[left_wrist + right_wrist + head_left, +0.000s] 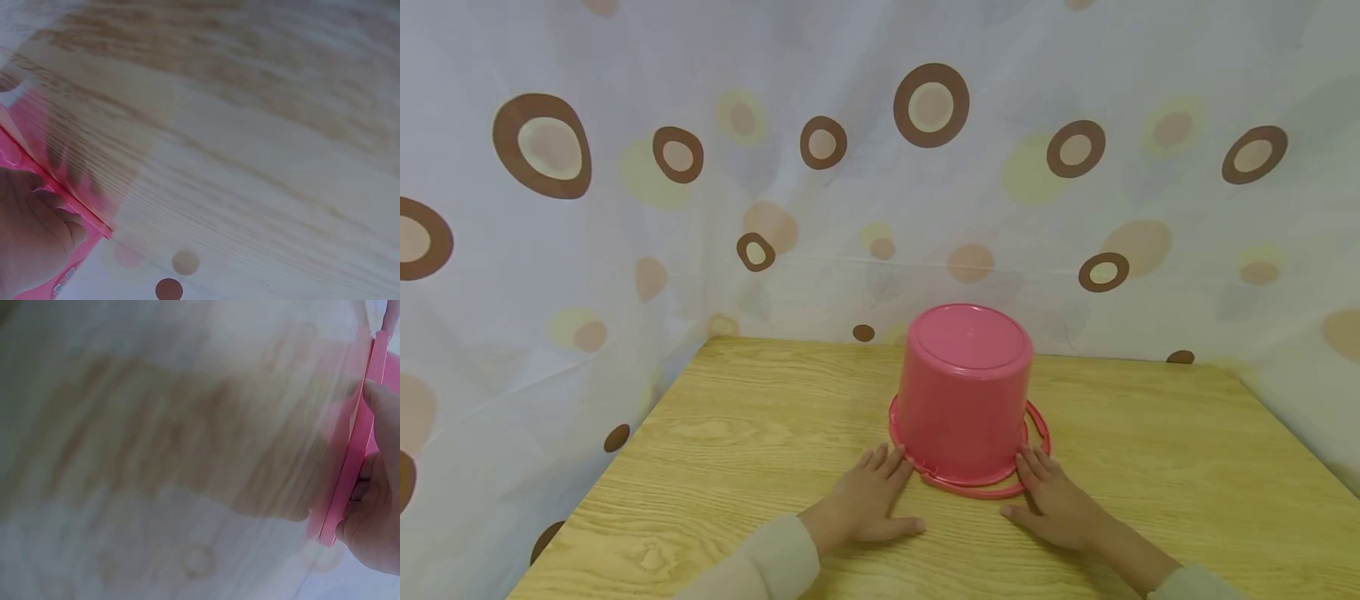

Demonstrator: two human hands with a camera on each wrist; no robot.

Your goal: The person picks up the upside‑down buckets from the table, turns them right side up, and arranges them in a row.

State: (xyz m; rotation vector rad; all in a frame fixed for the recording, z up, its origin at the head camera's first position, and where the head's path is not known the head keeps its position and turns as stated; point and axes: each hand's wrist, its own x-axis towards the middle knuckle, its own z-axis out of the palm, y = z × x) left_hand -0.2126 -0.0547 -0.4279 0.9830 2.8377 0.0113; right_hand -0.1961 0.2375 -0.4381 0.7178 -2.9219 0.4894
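Note:
A pink plastic bucket (pixel 962 408) stands upside down on the wooden table, its round base facing up. Its pink handle (pixel 973 492) lies around the rim at the front and right. My left hand (pixel 868 498) is at the front left of the rim, fingers extended with the tips at its edge and the thumb pointing right. On the other side, the fingertips of my right hand (pixel 1060 504) meet the rim and handle, with the thumb stretched toward the left. Both wrist views show the fingers against the pink rim (pixel 350 469); in the left one, the hand (pixel 34 228) partly covers the bucket.
The wood-grain table (pixel 760 417) reaches back to a pale curtain (pixel 850 200) with brown and yellow circles. This curtain also hangs along the left and right sides. Light sleeves (pixel 778 554) cover my forearms.

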